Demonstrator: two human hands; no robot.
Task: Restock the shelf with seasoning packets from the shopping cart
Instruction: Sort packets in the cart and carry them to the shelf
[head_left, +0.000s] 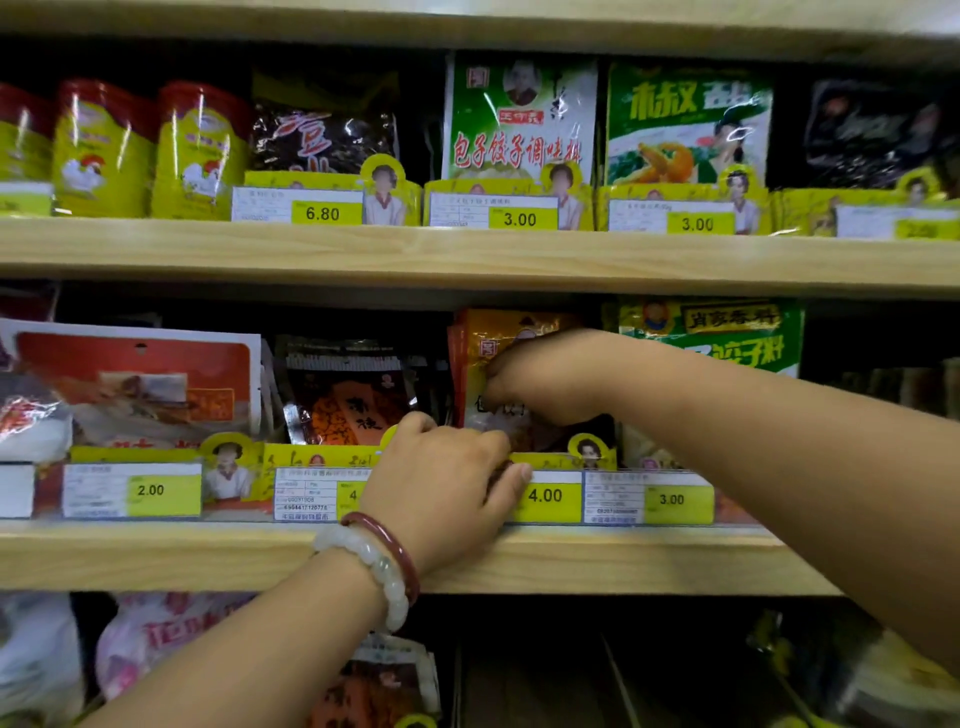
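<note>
Both my hands are at the middle shelf (571, 561). A stack of orange seasoning packets (498, 332) stands upright in a yellow display tray (550, 460) behind the 4.00 price tag (545, 496). My right hand (545, 379) reaches in from the right and pinches the front orange packet near its middle. My left hand (447, 483), with two bracelets at the wrist, grips the front edge of that tray, thumb over the price label. The shopping cart is out of view.
Left of the orange stack stand dark packets (348, 389) and red-white packets (135, 384); a green packet (727, 332) is to the right. The upper shelf (467, 254) holds yellow tubs and green packets. More packets lie on the shelf below.
</note>
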